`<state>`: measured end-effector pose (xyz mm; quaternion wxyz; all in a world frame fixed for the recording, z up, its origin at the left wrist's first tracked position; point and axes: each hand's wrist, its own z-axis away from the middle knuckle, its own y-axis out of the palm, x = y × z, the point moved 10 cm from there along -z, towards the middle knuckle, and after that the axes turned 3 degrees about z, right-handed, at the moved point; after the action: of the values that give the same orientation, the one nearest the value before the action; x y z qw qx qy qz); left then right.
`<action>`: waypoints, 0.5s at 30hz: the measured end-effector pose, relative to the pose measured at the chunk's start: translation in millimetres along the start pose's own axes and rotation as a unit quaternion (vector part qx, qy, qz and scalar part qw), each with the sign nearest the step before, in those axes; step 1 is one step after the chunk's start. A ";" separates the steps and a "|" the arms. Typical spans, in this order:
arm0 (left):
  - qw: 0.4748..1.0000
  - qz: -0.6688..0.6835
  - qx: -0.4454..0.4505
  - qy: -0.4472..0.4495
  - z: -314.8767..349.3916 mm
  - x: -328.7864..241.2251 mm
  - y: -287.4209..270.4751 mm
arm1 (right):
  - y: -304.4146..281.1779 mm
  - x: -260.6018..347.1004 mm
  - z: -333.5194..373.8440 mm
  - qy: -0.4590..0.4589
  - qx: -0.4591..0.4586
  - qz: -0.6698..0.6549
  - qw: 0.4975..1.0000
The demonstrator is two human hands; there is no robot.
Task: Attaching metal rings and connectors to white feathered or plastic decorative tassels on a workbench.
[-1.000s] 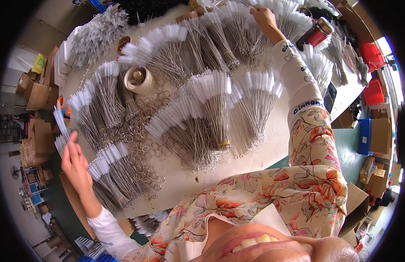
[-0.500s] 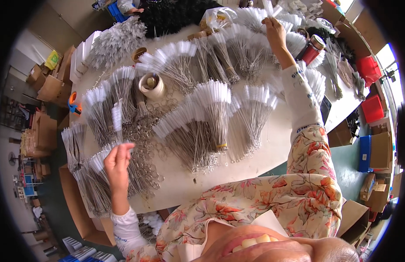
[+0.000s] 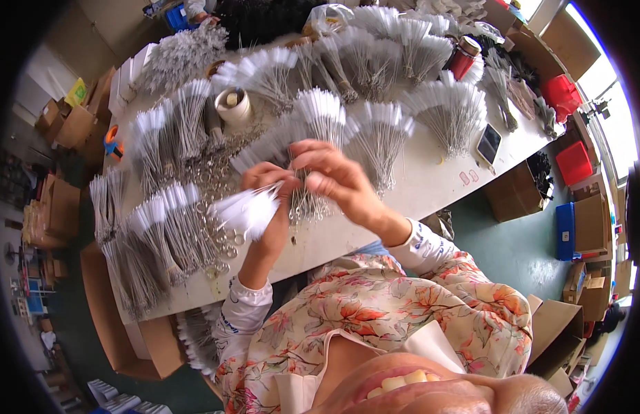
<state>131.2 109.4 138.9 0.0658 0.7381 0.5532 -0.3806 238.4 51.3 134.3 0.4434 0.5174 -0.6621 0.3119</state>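
Observation:
My left hand (image 3: 270,196) is closed around a small bundle of thin wire brushes (image 3: 247,208), whose white bristle ends fan out toward the lower left. Beside it, my right hand (image 3: 344,185) has its fingers curled in at the wire stems, almost touching the left fingertips. What lies between the right fingers is slightly blurred and partly hidden. Just behind both hands stands a thick bunch of white-tipped wire brushes (image 3: 320,114). Another fanned bunch (image 3: 383,134) lies to its right.
More brush bunches cover the white table (image 3: 416,190), with loose wire rings (image 3: 216,172) at left-centre. A tape roll (image 3: 233,107), red flask (image 3: 465,58) and phone (image 3: 490,145) stand or lie there. Another person's hand (image 3: 204,16) shows at the far left. Cardboard boxes (image 3: 137,338) flank the table.
My right hand has come back from the far right side of the table to the middle. My left hand has moved right to meet it, and a brush bundle is now in it.

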 end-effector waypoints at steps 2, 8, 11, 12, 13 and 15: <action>0.993 0.079 -0.087 -0.001 9.7 -4.8 -19.2 | -15.8 -32.0 12.1 0.103 -0.031 0.065 0.992; 0.987 -0.049 0.045 0.143 58.4 -34.4 14.5 | 42.4 -117.3 56.9 0.300 -0.060 -0.472 0.827; 0.992 -0.071 0.031 0.099 81.2 -30.8 12.8 | 42.5 -107.3 57.3 0.294 -0.022 -0.510 0.808; 0.989 -0.080 0.033 0.116 91.2 -31.2 13.2 | 38.1 -94.0 54.9 0.292 0.026 -0.479 0.828; 0.993 -0.069 0.032 0.093 99.6 -29.2 10.3 | 24.1 -80.9 53.3 0.310 0.042 -0.318 0.895; 0.998 -0.037 0.034 0.042 112.1 -22.6 8.6 | 0.1 -58.3 44.2 0.281 0.190 0.117 0.933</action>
<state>81.6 30.7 71.8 0.0028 0.7342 0.5692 -0.3702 230.7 36.6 63.0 0.4649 0.4025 -0.4946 0.6142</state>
